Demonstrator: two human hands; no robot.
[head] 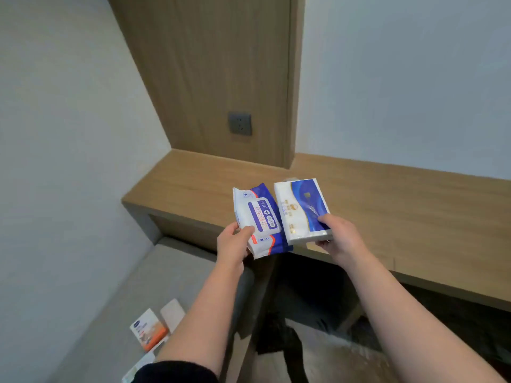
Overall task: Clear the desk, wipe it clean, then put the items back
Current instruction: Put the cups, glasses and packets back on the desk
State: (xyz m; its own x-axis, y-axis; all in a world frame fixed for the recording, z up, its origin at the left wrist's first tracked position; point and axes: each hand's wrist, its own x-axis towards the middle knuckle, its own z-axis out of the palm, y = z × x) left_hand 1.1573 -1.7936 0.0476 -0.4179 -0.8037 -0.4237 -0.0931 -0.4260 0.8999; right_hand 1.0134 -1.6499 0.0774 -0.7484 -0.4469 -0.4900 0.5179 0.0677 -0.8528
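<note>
Hands [287,241] hold 2 packs [282,214] over desk edge [359,266].

The left hand [233,243] and right hand [341,236] are bare to well past the wrists. At seven o'clock, a black sleeve [177,372] covers the left arm near the elbow.

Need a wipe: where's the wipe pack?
Head view, centre: the left hand grips the wipe pack over the edge of the desk, left of the tissue pack in the right hand.
</note>
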